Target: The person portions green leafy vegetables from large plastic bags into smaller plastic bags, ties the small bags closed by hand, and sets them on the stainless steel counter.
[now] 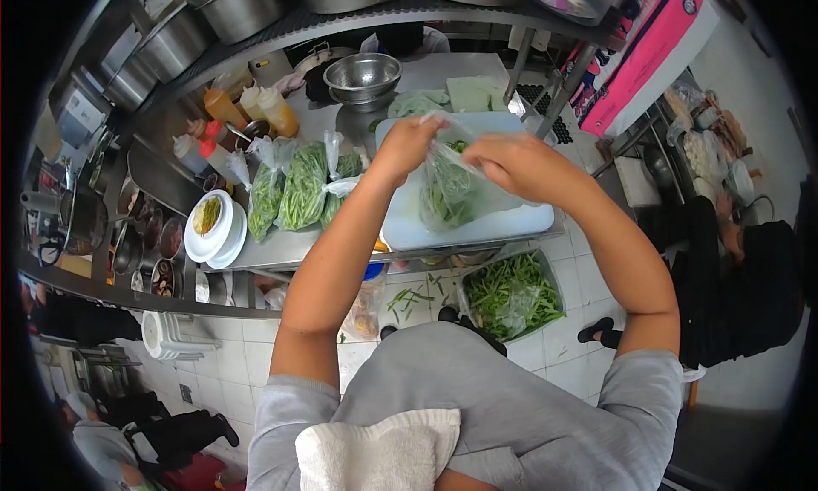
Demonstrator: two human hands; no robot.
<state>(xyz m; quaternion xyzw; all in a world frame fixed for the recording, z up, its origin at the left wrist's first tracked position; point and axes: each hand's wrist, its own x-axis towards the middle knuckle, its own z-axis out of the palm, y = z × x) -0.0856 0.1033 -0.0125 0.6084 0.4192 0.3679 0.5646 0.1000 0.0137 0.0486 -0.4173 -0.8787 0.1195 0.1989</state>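
Note:
A clear plastic bag (pixel 445 188) with green leafy vegetables inside hangs between my hands, over a pale blue cutting board (pixel 409 222). My left hand (pixel 411 147) is closed on the bag's top edge. My right hand (pixel 511 163), slightly blurred, has curled fingers at the other side of the bag's mouth and grips the plastic. Left of the board, several knotted bags of cut greens (pixel 304 188) lie side by side on the steel table (pixel 281 251).
White plates (pixel 209 227) stand at the table's left edge near squeeze bottles (pixel 277 112). Metal colanders (pixel 362 77) sit behind the board. A crate of greens (pixel 515 295) is on the floor below. An overhead shelf (pixel 409 15) holds pots. A person (pixel 741 278) is at the right.

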